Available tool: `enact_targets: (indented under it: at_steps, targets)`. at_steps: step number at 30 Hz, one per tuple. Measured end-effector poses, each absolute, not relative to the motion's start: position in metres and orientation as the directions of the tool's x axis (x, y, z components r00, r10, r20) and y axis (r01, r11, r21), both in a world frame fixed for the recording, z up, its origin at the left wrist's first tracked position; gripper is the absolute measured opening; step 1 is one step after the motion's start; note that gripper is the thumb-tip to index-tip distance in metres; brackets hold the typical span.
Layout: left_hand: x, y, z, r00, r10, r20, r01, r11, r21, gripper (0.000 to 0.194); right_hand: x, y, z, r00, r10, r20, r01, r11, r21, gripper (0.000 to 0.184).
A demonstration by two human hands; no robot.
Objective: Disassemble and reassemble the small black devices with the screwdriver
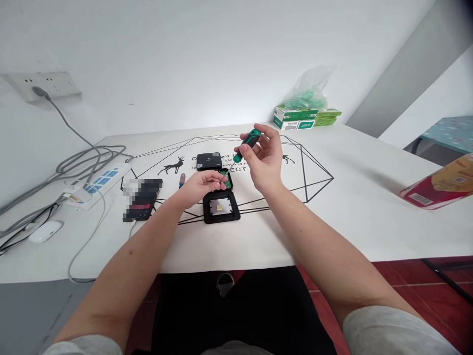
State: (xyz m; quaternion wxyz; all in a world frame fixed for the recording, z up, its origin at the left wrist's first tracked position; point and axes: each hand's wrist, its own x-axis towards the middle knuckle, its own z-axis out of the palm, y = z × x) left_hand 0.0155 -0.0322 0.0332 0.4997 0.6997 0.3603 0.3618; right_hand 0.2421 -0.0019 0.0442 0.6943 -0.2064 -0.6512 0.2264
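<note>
My right hand (pixel 266 155) grips a green and black screwdriver (pixel 248 144), held at a slant with its thin shaft pointing down to the left. At the tip, the fingers of my left hand (pixel 205 186) are pinched together; what lies between them is too small to tell. Just under these fingers is an open black case with a green circuit board (pixel 226 180), partly covered by my left hand. Nearer to me lies a black cover (pixel 221 215) with a silver metal plate on its inside. Behind the board sits a closed black box (pixel 209 160) with small labels.
A second screwdriver handle (pixel 182 180) lies left of my left hand. Further left are a phone (pixel 144 199), a power strip (pixel 107 178), a white earbud case (pixel 46 231) and loose cables. Green boxes (pixel 295 118) stand by the wall; a red and yellow package (pixel 439 185) is at right.
</note>
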Motion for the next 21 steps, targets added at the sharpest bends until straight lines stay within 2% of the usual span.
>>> enact_targets:
  at_steps: [6, 12, 21]
  targets:
    - [0.014, -0.029, 0.030, 0.491, 0.864, 0.110, 0.157, -0.212, 0.965, 0.032, 0.241, -0.002, 0.044, 0.053, 0.603, 0.796, -0.086, 0.797, -0.598, 0.055]
    - [0.015, -0.032, 0.028, 0.572, 0.820, 0.037, 0.155, -0.152, 0.976, 0.035, 0.247, -0.004, 0.051, -0.104, 0.672, 0.733, -0.137, 0.720, -0.680, 0.055]
    - [0.023, -0.034, 0.024, 0.582, 0.809, 0.087, 0.134, -0.201, 0.970, 0.031, 0.254, -0.006, 0.056, -0.193, 0.738, 0.646, -0.183, 0.620, -0.763, 0.062]
